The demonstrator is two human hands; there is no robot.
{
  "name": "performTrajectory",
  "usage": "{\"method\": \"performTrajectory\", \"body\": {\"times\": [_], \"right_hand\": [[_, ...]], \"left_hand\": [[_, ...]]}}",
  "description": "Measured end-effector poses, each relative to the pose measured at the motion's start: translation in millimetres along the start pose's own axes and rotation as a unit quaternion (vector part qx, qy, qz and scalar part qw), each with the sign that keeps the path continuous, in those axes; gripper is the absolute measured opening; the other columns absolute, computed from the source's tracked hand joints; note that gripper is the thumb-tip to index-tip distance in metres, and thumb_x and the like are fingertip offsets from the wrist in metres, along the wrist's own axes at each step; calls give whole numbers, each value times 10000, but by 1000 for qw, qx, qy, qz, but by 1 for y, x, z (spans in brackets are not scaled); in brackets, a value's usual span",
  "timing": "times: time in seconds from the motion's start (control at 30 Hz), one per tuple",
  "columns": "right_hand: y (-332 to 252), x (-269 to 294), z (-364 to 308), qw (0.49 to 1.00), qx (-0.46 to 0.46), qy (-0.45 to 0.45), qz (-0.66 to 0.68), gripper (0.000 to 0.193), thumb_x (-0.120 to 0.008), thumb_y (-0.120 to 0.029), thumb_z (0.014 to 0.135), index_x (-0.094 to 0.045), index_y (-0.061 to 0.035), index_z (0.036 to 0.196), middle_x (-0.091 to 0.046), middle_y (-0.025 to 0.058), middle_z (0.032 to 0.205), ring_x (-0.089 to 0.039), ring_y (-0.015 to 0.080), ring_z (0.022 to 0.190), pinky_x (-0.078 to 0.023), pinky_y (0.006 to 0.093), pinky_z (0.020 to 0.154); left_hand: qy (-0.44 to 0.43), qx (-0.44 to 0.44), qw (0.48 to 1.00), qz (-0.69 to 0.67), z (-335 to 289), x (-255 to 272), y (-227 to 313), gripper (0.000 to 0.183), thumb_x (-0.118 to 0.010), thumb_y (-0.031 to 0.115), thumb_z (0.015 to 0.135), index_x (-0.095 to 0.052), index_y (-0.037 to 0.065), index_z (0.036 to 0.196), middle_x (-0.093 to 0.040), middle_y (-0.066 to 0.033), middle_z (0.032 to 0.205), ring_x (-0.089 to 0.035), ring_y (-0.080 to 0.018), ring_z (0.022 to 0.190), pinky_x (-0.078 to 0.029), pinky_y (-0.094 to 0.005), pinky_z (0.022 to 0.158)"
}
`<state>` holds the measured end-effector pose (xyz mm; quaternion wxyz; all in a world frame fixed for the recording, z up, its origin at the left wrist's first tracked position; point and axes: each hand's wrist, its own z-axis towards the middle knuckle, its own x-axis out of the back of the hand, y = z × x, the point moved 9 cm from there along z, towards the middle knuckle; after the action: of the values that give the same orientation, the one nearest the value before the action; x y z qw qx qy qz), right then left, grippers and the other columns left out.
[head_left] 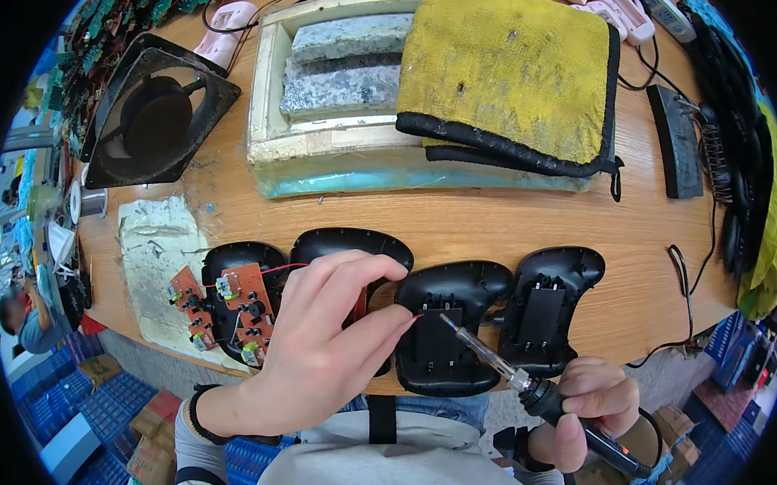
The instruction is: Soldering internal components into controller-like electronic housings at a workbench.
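My left hand pinches the end of a thin red wire between thumb and forefinger, over the left side of a black game controller shell. In my right hand is a soldering iron, its tip pointing up and left close above that shell's battery compartment. Whether the tip touches a metal contact I cannot tell. Orange circuit boards with small parts lie on another shell to the left; a red wire runs from them behind my left hand. That hand partly covers one more black shell.
Another controller shell lies to the right. Behind are a framed tray with grey blocks, a yellow cloth and a black fan. A solder spool stands left; a cable trails at the right edge.
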<state>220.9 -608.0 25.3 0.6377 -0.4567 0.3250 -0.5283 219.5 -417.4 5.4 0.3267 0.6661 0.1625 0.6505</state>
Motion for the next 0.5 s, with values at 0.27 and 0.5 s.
{"method": "performTrajectory", "body": {"times": [0.27,0.5], "right_hand": [[-2,-20,6,992,12,-107,-70,202,-564,-111,680,-422,-17,790,-447,67,480,-337,125,321,-278,261,343],[5,-22,13,994,-23,-85,-61,164,-621,-19,529,-519,2,656,-488,77,448,-447,159,314,-339,237,330]], "left_hand": [[-8,-27,999,32,1,-8,-1,129,-683,27,617,-621,30,730,-569,-70,976,-506,-261,981,-380,-361,790],[-13,-26,999,36,3,-9,0,140,-683,27,603,-617,30,726,-560,-70,971,-495,-267,986,-373,-368,799]]}}
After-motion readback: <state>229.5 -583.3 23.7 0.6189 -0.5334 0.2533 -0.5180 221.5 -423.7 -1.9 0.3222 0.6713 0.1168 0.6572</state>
